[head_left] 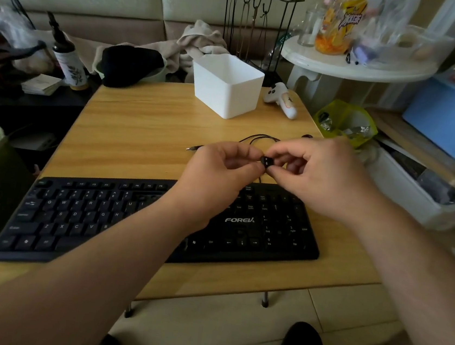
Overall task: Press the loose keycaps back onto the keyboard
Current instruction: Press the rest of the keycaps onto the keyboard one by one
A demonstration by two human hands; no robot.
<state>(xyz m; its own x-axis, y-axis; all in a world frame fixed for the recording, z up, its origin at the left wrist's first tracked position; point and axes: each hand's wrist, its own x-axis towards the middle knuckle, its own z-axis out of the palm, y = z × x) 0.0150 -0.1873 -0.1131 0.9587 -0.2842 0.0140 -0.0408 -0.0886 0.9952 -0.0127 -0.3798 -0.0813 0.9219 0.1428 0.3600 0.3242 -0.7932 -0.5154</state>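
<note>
A black keyboard (79,220) lies along the near edge of a small wooden table (140,134). Both hands hover above its far right edge. A small black keycap (266,162) with a pale mark sits between them. My right hand (313,176) pinches the keycap between thumb and fingertips. My left hand (220,177) has its fingers curled and touches the keycap from the left side. My left forearm hides the middle of the keyboard.
A white plastic bin (228,84) stands at the table's far side, a white controller (281,99) to its right. A thin black cable (256,137) lies behind the hands. Clutter, a round white stand (355,65) and storage boxes crowd the right.
</note>
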